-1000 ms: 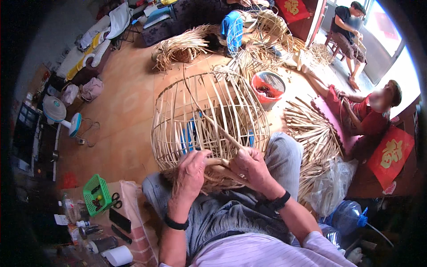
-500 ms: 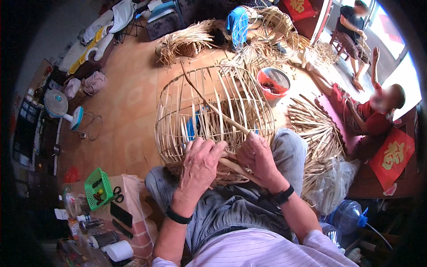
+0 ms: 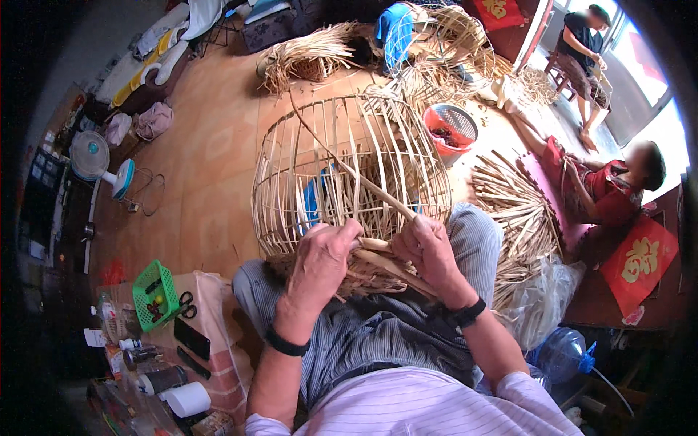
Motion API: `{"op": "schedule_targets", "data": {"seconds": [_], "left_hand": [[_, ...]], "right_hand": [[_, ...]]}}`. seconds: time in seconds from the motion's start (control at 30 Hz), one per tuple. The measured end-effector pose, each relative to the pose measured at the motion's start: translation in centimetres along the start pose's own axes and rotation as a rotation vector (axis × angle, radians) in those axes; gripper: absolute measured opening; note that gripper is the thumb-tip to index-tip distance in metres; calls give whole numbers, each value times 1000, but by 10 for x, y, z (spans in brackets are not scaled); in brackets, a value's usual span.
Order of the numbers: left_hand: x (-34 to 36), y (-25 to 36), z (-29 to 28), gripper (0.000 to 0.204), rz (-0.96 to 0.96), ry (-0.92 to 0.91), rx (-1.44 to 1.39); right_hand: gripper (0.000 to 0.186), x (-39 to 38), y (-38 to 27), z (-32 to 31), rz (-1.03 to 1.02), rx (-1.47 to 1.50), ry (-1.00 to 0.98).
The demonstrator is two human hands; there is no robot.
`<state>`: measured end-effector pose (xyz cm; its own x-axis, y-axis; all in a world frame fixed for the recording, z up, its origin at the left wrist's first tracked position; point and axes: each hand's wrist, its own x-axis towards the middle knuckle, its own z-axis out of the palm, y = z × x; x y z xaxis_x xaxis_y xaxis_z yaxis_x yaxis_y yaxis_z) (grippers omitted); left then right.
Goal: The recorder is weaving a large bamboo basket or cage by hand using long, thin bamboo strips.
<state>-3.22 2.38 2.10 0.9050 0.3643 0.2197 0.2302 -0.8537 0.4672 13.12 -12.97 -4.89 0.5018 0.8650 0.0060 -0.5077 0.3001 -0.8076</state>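
Floor tiles [image 3: 193,189] hold strips [image 3: 512,200] and bucket [image 3: 454,150] beside basket [image 3: 352,190].

Basket [image 3: 375,138] — near side partly hidden

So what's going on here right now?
A seated person is working on a round openwork basket of pale plant strips at their knees. The right hand grips a long tapering tan strip that slants up across the basket. The left hand curls at the basket's near side; exactly what it pinches is hidden. A loose pile of flat tan strips lies to the right, beside another person in red.
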Motion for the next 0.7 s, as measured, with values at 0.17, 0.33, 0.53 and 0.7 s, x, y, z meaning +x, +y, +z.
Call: {"op": "schedule_targets", "data": {"seconds": [0.17, 0.33, 0.53, 0.7], "left_hand": [[-3, 17, 1, 19, -13, 51, 99], [-5, -5, 2, 20, -83, 15, -224], [-4, -11, 6, 19, -51, 12, -241], [-1, -6, 0, 20, -140, -20, -245]], "right_hand": [[53, -4, 4, -4, -23, -144, -94], [53, -15, 0, -8, -20, 18, -46], [43, -23, -21, -23, 212, -66, -16], [33, -5, -31, -15, 299, -392, -110]]}}
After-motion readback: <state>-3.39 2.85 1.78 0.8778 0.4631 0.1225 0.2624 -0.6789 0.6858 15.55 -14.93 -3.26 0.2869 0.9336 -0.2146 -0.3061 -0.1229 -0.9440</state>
